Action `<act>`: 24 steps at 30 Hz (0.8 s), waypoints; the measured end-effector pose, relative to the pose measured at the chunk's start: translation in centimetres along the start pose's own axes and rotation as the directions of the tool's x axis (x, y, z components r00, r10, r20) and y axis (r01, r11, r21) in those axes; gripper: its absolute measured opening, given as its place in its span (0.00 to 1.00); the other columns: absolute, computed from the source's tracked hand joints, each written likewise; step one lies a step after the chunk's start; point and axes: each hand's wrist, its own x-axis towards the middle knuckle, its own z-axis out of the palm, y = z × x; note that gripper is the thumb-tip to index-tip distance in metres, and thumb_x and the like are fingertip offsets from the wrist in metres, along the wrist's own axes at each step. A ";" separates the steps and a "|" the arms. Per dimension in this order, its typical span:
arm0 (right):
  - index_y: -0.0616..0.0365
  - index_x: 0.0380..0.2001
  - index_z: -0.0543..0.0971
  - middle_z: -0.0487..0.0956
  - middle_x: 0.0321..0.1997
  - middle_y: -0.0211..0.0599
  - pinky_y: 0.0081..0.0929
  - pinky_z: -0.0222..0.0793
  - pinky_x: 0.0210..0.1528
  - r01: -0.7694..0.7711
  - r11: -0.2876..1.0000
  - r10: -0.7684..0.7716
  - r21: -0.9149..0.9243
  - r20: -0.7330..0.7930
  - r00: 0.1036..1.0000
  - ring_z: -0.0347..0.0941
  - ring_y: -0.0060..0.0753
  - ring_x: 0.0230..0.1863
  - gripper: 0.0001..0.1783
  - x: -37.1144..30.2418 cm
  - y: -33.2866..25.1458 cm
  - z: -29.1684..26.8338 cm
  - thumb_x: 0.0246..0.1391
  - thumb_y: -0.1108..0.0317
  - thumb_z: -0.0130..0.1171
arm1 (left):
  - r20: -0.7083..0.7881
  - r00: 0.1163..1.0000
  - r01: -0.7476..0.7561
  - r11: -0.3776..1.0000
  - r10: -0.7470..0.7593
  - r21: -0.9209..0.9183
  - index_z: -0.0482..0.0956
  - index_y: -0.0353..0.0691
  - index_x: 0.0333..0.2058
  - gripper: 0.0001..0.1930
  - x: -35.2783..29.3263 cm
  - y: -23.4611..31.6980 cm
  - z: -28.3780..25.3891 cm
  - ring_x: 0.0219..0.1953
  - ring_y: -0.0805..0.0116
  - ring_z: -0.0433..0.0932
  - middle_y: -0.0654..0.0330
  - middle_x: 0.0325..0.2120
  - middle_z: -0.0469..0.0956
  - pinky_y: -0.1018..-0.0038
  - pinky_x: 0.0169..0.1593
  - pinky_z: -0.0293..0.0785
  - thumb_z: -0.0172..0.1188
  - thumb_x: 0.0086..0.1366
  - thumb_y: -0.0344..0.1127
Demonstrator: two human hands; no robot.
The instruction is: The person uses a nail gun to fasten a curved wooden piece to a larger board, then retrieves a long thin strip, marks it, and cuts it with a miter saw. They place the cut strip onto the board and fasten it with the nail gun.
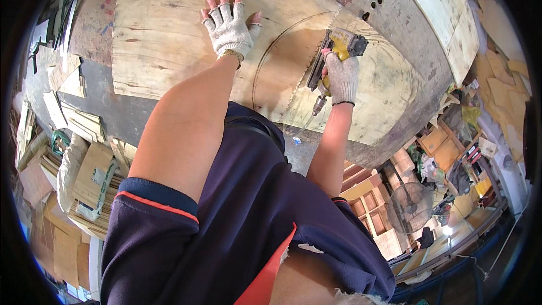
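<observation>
A plywood sheet with a dark curved line across it lies on the worn workbench. My left hand, in a pale fingerless glove, rests flat on the plywood with its fingers spread. To the right, my right hand, gloved the same way, is wrapped round the grip of a yellow and black pneumatic nail gun. An air hose coupling hangs from the tool's handle end. The nail gun sits over a jagged seam in the plywood; whether its nose touches the wood, I cannot tell.
Another pale board lies at the far right of the bench. Wood offcuts and stacked panels crowd the left side. A round fan and a wooden compartment frame stand at the lower right, among cluttered shelves.
</observation>
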 end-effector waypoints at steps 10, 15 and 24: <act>0.59 0.32 0.80 0.73 0.17 0.29 0.26 0.65 0.20 0.013 0.999 -0.012 -0.041 0.026 1.000 0.70 0.22 0.16 0.11 0.3 -0.1 -0.3 0.54 0.61 0.60 | -0.005 1.000 -0.004 1.000 0.004 -0.019 0.57 0.48 0.72 0.42 0.0 -0.1 0.1 0.74 0.33 0.44 0.42 0.73 0.50 0.36 0.72 0.37 0.55 0.66 0.63; 0.59 0.34 0.79 0.74 0.19 0.30 0.26 0.67 0.20 -0.020 0.999 0.020 -0.029 0.000 1.000 0.71 0.22 0.16 0.11 -0.2 0.1 -0.5 0.55 0.63 0.61 | 0.014 1.000 -0.003 1.000 0.003 0.027 0.58 0.48 0.72 0.42 0.2 0.0 0.1 0.74 0.33 0.44 0.42 0.73 0.50 0.37 0.72 0.37 0.55 0.66 0.63; 0.62 0.35 0.78 0.77 0.21 0.31 0.25 0.68 0.17 -0.057 0.997 0.058 0.056 -0.017 0.998 0.71 0.23 0.14 0.12 -0.4 1.0 -0.5 0.54 0.65 0.65 | -0.011 1.000 -0.006 1.000 0.006 0.012 0.58 0.48 0.72 0.42 0.0 -0.2 0.2 0.74 0.33 0.45 0.43 0.73 0.51 0.37 0.72 0.37 0.56 0.66 0.63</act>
